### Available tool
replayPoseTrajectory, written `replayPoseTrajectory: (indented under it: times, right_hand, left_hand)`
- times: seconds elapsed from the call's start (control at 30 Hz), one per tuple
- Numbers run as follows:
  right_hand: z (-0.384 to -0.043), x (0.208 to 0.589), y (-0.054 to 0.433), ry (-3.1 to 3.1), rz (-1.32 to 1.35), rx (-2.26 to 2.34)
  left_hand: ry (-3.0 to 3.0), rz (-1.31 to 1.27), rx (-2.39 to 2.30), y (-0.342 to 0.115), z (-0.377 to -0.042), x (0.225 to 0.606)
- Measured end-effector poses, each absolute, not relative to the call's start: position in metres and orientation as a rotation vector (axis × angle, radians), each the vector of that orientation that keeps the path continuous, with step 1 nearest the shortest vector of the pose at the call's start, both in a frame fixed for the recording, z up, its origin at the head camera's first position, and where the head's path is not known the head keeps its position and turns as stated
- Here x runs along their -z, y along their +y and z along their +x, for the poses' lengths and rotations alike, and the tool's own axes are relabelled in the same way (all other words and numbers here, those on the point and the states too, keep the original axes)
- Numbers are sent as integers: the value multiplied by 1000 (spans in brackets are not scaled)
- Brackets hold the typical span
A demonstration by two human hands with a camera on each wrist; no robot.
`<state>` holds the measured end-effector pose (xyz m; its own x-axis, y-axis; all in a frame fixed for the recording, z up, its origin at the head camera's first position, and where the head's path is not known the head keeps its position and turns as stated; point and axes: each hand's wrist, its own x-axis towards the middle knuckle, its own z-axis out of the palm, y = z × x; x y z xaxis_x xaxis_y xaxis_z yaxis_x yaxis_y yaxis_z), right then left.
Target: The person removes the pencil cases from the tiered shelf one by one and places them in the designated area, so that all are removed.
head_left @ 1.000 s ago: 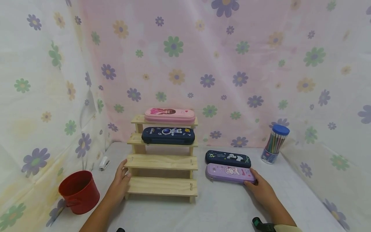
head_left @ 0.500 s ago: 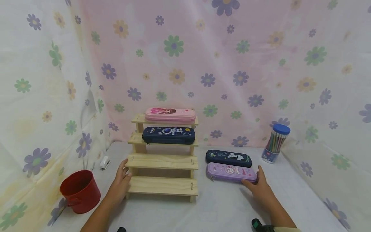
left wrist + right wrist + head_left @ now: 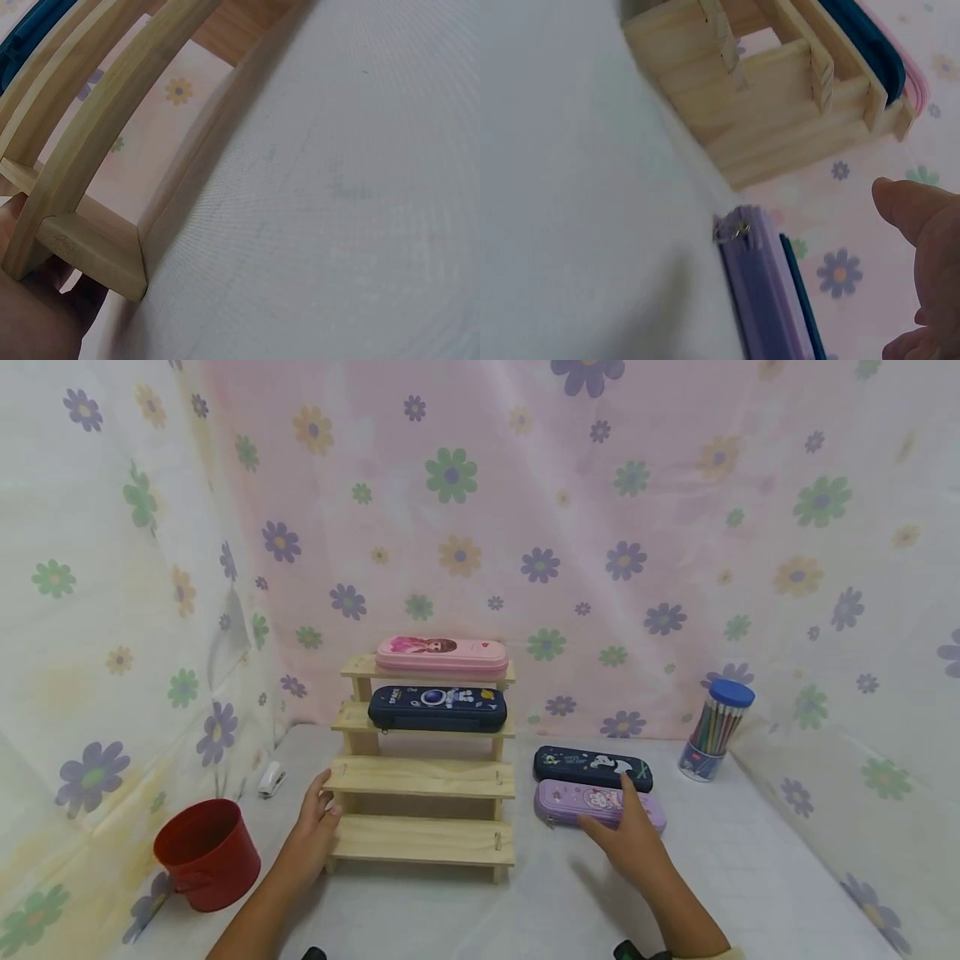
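My left hand [image 3: 313, 825] grips the left side of a stepped wooden shelf [image 3: 422, 842]; in the left wrist view its fingers [image 3: 79, 304] show around the side of a step. My right hand [image 3: 630, 835] hovers over a purple pencil case [image 3: 566, 795], thumb and index finger spread and nothing held. Behind the purple case lies a navy pencil case [image 3: 570, 763] with a panda on it. On the shelf, a pink pencil case [image 3: 465, 653] lies on the top step and a navy astronaut pencil case [image 3: 438, 717] on the step below; two lower steps are bare.
At the left stands a red metal bucket [image 3: 191, 852], with a small white item [image 3: 271, 780] behind it. A clear tub of pencils with a blue lid [image 3: 712, 735] stands at the back right. Flower-patterned cloth hangs behind and at both sides.
My right hand has let go of the purple pencil case's right end and moved left over it. My left hand stays on the shelf.
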<state>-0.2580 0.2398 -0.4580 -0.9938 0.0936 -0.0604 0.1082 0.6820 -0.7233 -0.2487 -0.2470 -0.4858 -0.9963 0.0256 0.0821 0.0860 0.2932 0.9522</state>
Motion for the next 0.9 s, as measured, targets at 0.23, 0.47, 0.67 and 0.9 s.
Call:
replayPoseTrajectory:
  times: [0.23,0.47,0.67,0.9]
  right_hand:
    - [-262,436,212,2916,79,1254]
    - [-266,415,184,2959,-111,1230]
    - [-272,395,155,3025,-312,1141]
    - [-284,377,131,3047,-382,1147]
  left_hand:
    - [-2470,-131,1854,-246,-248,483]
    - [-2462,-142,1879,-243,-243,485]
    - [-2491,-122,1849,-243,-245,484]
    - [-2505,-120,1827,-247,-246,482]
